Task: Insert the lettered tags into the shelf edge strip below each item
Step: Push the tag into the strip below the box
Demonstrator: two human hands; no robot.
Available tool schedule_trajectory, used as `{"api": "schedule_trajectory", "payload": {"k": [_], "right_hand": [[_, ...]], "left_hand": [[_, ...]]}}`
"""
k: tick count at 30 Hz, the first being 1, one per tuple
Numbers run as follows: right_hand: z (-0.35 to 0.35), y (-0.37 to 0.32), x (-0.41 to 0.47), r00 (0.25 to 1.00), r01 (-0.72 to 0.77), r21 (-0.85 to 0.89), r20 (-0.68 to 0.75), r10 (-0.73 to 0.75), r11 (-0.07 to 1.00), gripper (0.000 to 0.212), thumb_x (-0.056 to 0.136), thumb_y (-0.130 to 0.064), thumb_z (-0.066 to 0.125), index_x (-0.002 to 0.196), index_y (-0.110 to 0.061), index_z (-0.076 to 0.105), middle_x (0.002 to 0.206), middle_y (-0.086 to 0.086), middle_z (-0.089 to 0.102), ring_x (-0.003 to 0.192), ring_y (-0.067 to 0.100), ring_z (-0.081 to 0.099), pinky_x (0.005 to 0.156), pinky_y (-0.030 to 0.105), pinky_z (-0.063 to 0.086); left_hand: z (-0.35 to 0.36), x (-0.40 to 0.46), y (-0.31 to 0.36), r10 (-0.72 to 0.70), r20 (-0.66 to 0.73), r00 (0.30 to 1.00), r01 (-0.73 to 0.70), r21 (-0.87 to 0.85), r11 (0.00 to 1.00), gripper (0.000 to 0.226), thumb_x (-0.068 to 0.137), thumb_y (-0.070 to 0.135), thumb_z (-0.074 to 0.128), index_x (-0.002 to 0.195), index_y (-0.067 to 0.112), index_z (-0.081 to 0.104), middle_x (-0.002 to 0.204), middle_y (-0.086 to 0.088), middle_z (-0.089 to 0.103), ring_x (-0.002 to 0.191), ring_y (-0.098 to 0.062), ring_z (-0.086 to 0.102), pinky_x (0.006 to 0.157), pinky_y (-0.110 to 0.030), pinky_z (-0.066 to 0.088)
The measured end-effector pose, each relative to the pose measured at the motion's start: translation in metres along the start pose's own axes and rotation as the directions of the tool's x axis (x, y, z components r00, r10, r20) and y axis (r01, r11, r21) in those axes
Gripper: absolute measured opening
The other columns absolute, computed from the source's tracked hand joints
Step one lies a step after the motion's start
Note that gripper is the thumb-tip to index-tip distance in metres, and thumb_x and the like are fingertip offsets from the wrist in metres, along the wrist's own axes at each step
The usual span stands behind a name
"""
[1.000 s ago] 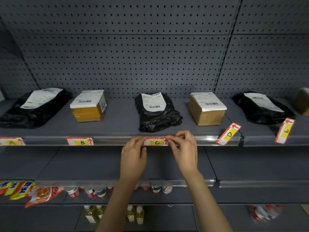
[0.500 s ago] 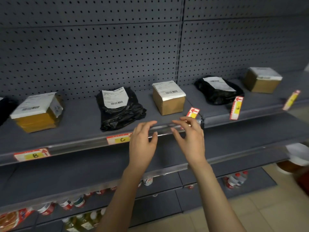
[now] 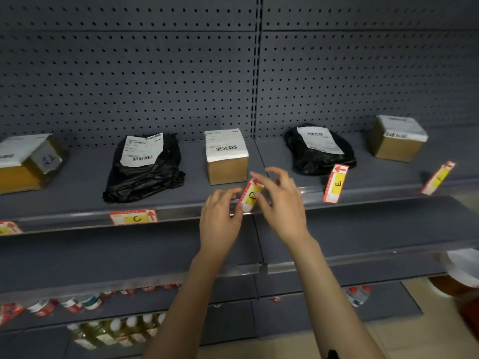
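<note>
Hands (image 3: 220, 216) flanking tilted D tag (image 3: 251, 195)

Grey metal shelf (image 3: 85, 177) against pegboard, bearing in a row: tape-wrapped box (image 3: 24, 161) at far left, black bag (image 3: 145, 174), cardboard box (image 3: 226, 159), second black bag (image 3: 320, 150), another cardboard box (image 3: 398, 138) at far right. All well apart.

The right hand (image 3: 281, 203) covers the D tag's (image 3: 251, 195) right edge, so I cannot tell whether its fingers pinch it. Far left of the fingers, another tag (image 3: 9, 227) is cut by the frame, its letter unreadable. Far right, the last tag's (image 3: 438, 178) letter blurs.
</note>
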State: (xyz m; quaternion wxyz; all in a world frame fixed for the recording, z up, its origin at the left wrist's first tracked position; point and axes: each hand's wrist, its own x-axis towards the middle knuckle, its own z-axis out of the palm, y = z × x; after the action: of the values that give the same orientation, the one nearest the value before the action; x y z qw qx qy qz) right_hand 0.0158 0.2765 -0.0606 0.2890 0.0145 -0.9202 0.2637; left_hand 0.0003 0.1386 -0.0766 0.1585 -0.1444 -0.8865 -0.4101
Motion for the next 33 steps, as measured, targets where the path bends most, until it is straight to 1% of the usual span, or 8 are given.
{"api": "schedule_trajectory", "payload": {"k": [2,4,8,10,16,21,27,33], "right_hand": [[-0.001,0.007,0.005,0.998,-0.048,0.143,-0.028,0.053,0.989,0.023,0.087,-0.019,0.06,0.109,-0.025,0.064,0.111,0.0,0.054,0.093,0.019,0.058,0.083,0.039,0.05],[-0.003,0.014,0.012,0.994,-0.084,0.229,-0.051,0.098,0.97,0.008,0.086,-0.017,0.063,0.092,-0.02,0.066,0.095,-0.001,0.058,0.078,0.015,0.061,0.074,0.036,0.053],[0.0,0.024,0.019,0.993,-0.114,0.257,0.015,0.114,0.96,0.009,0.081,-0.012,0.068,0.08,-0.021,0.068,0.083,0.0,0.065,0.068,0.007,0.057,0.066,0.023,0.046],[0.007,0.02,0.014,0.992,-0.12,0.28,0.059,0.108,0.952,0.01,0.08,-0.012,0.069,0.079,-0.022,0.068,0.081,-0.001,0.065,0.068,0.009,0.058,0.066,0.023,0.046],[0.025,0.007,0.006,0.994,-0.109,0.286,0.061,0.096,0.952,0.007,0.082,-0.013,0.067,0.083,-0.02,0.067,0.084,-0.001,0.065,0.072,0.014,0.062,0.066,0.032,0.054],[0.018,0.011,-0.002,0.994,-0.104,0.081,0.04,0.101,0.991,0.006,0.077,-0.021,0.074,0.083,-0.023,0.073,0.086,0.0,0.061,0.081,0.019,0.059,0.062,0.027,0.046],[0.012,0.01,-0.015,0.997,-0.066,-0.03,0.032,0.067,0.997,0.016,0.08,-0.019,0.071,0.094,-0.026,0.074,0.095,0.001,0.061,0.091,0.022,0.055,0.081,0.034,0.039],[0.003,0.021,-0.031,0.998,0.017,-0.045,0.065,-0.014,0.999,0.035,0.083,-0.02,0.065,0.117,-0.028,0.063,0.12,0.002,0.055,0.113,0.02,0.051,0.096,0.035,0.034]], "left_hand": [[0.006,-0.001,0.002,-0.022,-0.035,0.999,0.023,0.01,1.0,0.03,0.085,0.016,0.06,0.114,0.024,0.059,0.105,0.001,0.06,0.101,-0.017,0.054,0.085,-0.037,0.047],[0.01,-0.003,0.002,-0.05,-0.088,0.995,0.05,-0.001,0.999,0.03,0.084,0.013,0.061,0.112,0.023,0.06,0.104,0.001,0.06,0.1,-0.017,0.055,0.082,-0.035,0.046],[0.014,-0.011,0.001,-0.061,-0.173,0.983,0.069,0.04,0.997,0.027,0.085,0.014,0.059,0.111,0.022,0.062,0.105,0.0,0.062,0.1,-0.018,0.054,0.083,-0.035,0.046],[0.014,-0.015,0.001,-0.044,-0.185,0.982,0.065,0.107,0.992,0.028,0.085,0.014,0.057,0.112,0.021,0.061,0.105,-0.002,0.061,0.099,-0.021,0.053,0.083,-0.036,0.044],[-0.004,-0.018,-0.013,-0.05,-0.212,0.976,0.088,0.174,0.981,0.033,0.084,0.005,0.053,0.112,0.021,0.06,0.107,-0.001,0.062,0.099,-0.02,0.053,0.085,-0.031,0.039],[-0.014,-0.013,-0.015,-0.04,-0.134,0.99,0.062,0.164,0.984,0.044,0.076,-0.008,0.046,0.111,0.015,0.06,0.108,-0.004,0.063,0.101,-0.021,0.052,0.078,-0.022,0.036],[-0.012,-0.016,-0.017,0.014,-0.099,0.995,0.004,0.179,0.984,0.039,0.078,-0.004,0.048,0.109,0.017,0.061,0.107,0.0,0.063,0.1,-0.015,0.049,0.078,-0.017,0.034],[-0.005,-0.016,-0.007,0.044,-0.114,0.992,-0.026,0.154,0.988,0.034,0.081,0.008,0.057,0.112,0.022,0.06,0.109,0.001,0.062,0.101,-0.019,0.052,0.089,-0.032,0.041]]}}
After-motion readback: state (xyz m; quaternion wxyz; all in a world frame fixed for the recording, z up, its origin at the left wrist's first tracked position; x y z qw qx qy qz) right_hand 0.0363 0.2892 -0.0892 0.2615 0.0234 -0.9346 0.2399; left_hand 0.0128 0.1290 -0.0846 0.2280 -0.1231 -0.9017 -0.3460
